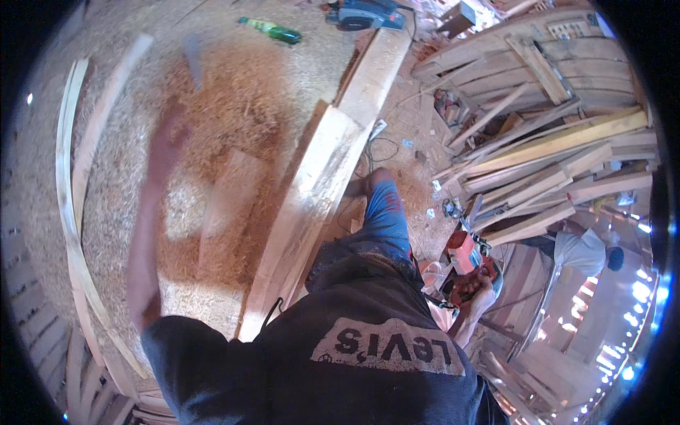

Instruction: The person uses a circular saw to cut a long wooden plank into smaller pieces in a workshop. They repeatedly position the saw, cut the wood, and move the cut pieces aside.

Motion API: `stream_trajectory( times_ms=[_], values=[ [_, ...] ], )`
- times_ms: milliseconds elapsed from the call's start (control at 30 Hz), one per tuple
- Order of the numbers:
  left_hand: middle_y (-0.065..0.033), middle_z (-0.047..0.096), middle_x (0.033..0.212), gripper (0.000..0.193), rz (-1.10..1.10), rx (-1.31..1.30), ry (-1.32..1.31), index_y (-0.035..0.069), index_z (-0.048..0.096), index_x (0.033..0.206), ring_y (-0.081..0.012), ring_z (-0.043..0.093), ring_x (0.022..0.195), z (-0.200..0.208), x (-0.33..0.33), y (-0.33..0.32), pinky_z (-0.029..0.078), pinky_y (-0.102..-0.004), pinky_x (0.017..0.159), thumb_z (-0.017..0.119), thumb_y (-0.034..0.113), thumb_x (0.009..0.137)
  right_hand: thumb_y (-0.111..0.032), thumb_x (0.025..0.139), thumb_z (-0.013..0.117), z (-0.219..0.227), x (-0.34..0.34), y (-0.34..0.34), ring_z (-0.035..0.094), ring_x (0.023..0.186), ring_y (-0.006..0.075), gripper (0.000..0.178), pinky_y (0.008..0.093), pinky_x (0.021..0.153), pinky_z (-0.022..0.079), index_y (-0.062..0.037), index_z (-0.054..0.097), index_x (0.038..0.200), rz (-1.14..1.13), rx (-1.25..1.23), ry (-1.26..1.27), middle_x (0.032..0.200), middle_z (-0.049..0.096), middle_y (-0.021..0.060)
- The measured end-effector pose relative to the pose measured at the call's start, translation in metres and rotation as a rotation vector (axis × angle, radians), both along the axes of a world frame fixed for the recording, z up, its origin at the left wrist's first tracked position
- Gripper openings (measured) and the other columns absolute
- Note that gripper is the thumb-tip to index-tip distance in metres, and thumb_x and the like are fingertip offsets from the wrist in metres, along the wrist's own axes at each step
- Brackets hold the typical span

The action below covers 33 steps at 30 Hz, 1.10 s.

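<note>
My left arm reaches out over the shavings at the left, and my left hand (170,134) is smeared by motion, its fingers not readable. Just beyond it shows a blurred grey blade-like shape (191,60); whether the hand touches it I cannot tell. At my right side, my right hand (480,289) is closed round an orange and dark power tool (464,253), whose exact kind is unclear. Between my two arms lies a long, thick wooden plank (312,191), running away from my body beside my leg. A flat board (230,205) lies among wood shavings (241,92) on its left.
A blue power tool (365,14) rests by the plank's far end. A green bottle (270,30) lies on the ground. Long strips of wood (71,163) are at the left, stacked timber (538,163) at the right. Another person (581,251) is bent over at far right.
</note>
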State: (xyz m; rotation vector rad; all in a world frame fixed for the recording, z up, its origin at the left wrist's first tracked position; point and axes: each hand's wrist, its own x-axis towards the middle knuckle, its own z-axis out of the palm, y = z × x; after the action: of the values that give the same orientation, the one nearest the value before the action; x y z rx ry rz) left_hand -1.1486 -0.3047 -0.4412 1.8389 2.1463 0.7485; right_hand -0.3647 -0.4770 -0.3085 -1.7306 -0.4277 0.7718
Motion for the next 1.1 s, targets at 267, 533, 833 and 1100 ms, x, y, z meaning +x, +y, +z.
stream_trajectory(
  times_ms=[267,533,833,1100],
  values=[
    [-0.0337,0.056,0.140,0.078,0.007,-0.412,-0.469,-0.004,0.049,0.147,-0.0469,0.055,0.131,-0.053,0.292,-0.042,0.044,-0.0516,0.109,0.065,0.054,0.096,-0.035,0.097,0.051,-0.005,0.049,0.107,0.047,0.052,0.0145,0.045,0.0298,0.046,0.042,-0.0004,0.059,0.125,0.183,0.122,0.280,0.076,0.056,0.0045],
    [-0.0208,0.073,0.089,0.059,0.600,-0.427,-0.157,0.000,0.066,0.131,-0.0421,0.068,0.074,-0.034,0.358,0.045,0.052,-0.0484,0.067,0.065,0.049,0.099,-0.034,0.101,0.061,-0.098,0.117,0.389,0.051,0.048,0.0142,0.038,0.0276,0.042,0.043,-0.0055,0.060,0.126,0.614,-0.193,0.511,0.077,0.060,0.0040],
    [-0.0227,0.069,0.106,0.053,0.927,-0.179,-0.203,-0.012,0.063,0.124,-0.0278,0.061,0.094,-0.072,0.347,-0.010,0.049,-0.0433,0.084,0.051,0.038,0.110,-0.028,0.097,0.060,-0.384,0.059,0.757,0.072,0.100,0.0324,0.040,0.0460,0.088,0.056,0.0010,0.069,0.123,2.008,-0.578,-0.770,0.106,0.076,0.0173],
    [-0.0184,0.045,0.158,0.062,1.288,-0.131,-0.336,0.000,0.043,0.155,-0.0319,0.042,0.145,-0.080,0.328,-0.042,0.035,-0.0415,0.122,0.033,0.044,0.112,-0.028,0.089,0.065,-0.615,0.034,0.920,0.066,0.120,0.0360,0.038,0.0576,0.088,0.055,-0.0081,0.077,0.119,2.046,-0.493,-1.671,0.132,0.071,0.0121]
  ],
)
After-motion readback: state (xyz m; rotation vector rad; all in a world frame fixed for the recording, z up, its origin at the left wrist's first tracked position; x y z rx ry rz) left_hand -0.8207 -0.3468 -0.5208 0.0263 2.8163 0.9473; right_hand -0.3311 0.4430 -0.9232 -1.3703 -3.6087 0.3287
